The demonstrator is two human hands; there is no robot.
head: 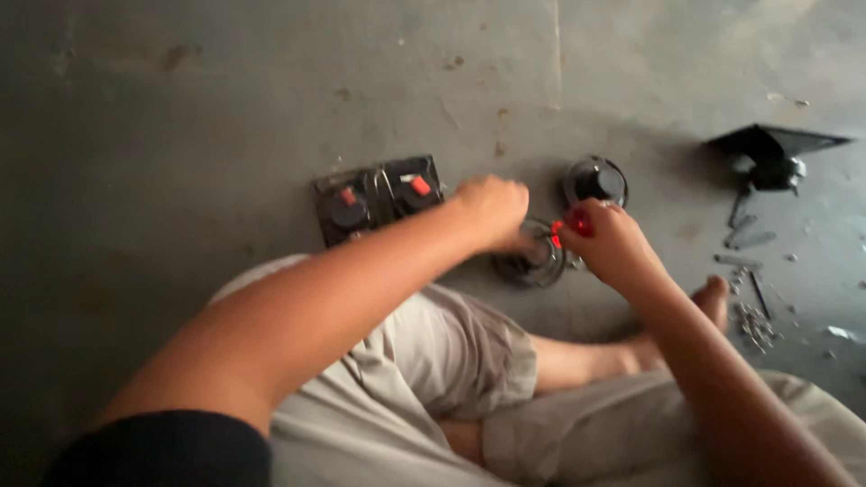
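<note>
Presently the left hand [492, 209] is fisted on a round dark part [532, 260] lying flat on the floor [225, 108], face up, no long axis discernible; its fingers are curled underneath, hidden. Right hand [606, 242] has fingers pinching a small red piece [578, 223] at that part's rim, blurred. Count: two round parts, second [595, 180] just behind; two square black units with red switches [379, 197]; scattered screws [753, 320], uncountable.
</note>
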